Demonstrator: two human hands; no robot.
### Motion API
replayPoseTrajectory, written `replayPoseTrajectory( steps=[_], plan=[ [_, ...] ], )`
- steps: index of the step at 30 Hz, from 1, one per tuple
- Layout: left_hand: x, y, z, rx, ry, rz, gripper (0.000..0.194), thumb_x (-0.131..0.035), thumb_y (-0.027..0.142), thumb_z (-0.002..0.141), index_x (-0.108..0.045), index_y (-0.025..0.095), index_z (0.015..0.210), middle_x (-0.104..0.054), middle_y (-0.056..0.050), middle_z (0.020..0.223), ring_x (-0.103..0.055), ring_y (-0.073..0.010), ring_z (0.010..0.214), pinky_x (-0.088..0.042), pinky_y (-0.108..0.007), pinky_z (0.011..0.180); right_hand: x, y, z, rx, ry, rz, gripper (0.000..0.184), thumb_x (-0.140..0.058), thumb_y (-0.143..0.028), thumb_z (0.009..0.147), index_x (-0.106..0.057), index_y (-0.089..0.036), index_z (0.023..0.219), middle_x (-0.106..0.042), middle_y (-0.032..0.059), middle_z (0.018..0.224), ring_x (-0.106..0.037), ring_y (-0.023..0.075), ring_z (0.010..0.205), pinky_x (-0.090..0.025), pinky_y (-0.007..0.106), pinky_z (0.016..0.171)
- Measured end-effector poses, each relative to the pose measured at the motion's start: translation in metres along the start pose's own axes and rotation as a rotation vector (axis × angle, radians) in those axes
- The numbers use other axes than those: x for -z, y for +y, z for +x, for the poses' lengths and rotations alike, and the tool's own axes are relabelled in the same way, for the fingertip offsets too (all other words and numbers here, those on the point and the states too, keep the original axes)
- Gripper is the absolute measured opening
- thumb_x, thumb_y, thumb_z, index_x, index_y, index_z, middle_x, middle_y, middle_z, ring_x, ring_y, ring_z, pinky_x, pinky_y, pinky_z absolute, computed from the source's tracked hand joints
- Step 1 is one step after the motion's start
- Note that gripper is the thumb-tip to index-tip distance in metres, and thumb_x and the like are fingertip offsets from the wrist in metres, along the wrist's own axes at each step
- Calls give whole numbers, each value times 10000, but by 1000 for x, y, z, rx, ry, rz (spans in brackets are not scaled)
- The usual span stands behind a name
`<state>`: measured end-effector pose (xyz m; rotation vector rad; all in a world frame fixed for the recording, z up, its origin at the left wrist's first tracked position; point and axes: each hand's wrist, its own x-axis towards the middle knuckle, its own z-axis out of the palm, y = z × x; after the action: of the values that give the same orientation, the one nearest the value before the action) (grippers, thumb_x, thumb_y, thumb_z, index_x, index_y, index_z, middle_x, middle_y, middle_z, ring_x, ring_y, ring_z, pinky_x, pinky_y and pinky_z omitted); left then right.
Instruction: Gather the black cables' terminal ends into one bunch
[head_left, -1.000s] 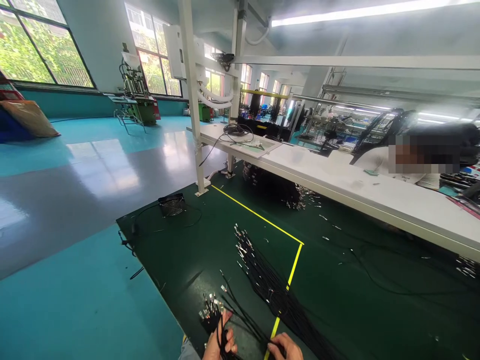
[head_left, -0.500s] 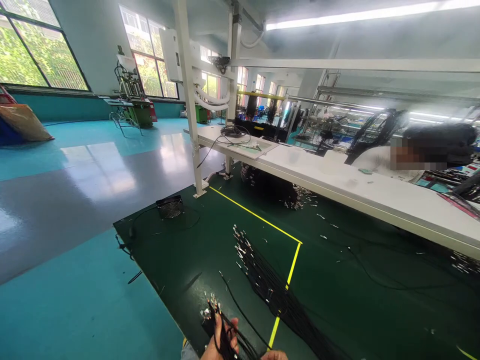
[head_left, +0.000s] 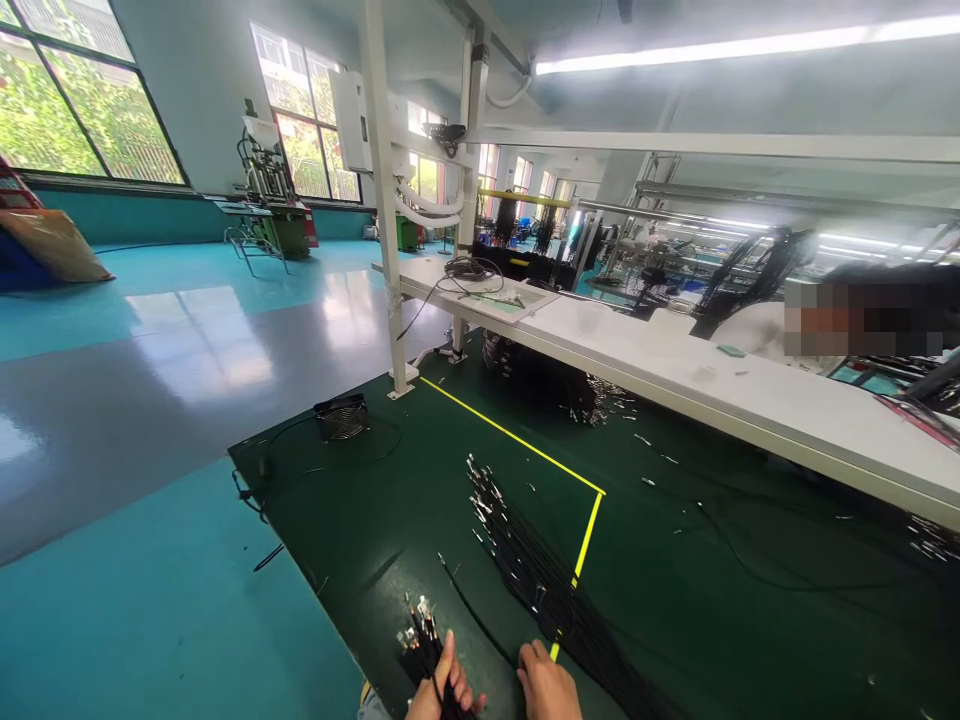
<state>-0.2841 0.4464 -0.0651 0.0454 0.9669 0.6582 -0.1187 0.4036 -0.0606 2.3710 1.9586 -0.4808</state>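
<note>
My left hand (head_left: 442,690) grips a small bundle of black wires (head_left: 422,640) with metal terminals at their tips, low at the bottom edge. My right hand (head_left: 546,685) is beside it, fingers curled down over the green mat (head_left: 360,520), close to a single loose black wire (head_left: 469,610); whether it pinches anything is unclear. A large pile of black terminal wires (head_left: 525,560) lies just right of the hands, across the yellow tape line (head_left: 581,550).
A long white workbench (head_left: 675,375) runs across the right; a person sits behind it at far right. A small black fan (head_left: 342,415) with its cord lies at the mat's far left corner. White posts (head_left: 382,200) rise from the bench. Teal floor lies left.
My right hand dropped out of view, then came back up beside the left. The left hand's bundle shifted slightly. The spread wires in front of the hands are gathered; one loose wire remains.
</note>
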Motion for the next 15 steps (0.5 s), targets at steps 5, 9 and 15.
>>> replayPoseTrajectory(
  steps=[5,9,15],
  plan=[
    [2,-4,12,-21,30,5,568,-615,650,460,-269,204,387,-303,72,308,-332,-96,314,-346,-277,438,22,22,14,-26,135,1,307,-161,-212,843,-467,-197,853,-608,48,849,-636,176,732,-462,282,610],
    [0,-3,13,-9,62,-18,556,-600,615,532,-253,203,397,-301,74,316,-336,-90,317,-355,-273,455,22,27,33,-34,177,-45,283,-190,-192,837,-450,-193,948,-603,61,877,-636,184,719,-458,284,569],
    [-6,1,10,31,133,-6,478,-443,555,715,-372,190,416,-267,64,287,-306,-94,289,-349,-271,418,19,24,38,-37,174,-68,329,-174,-191,838,-483,-203,951,-575,93,983,-640,187,700,-449,291,553]
  ],
)
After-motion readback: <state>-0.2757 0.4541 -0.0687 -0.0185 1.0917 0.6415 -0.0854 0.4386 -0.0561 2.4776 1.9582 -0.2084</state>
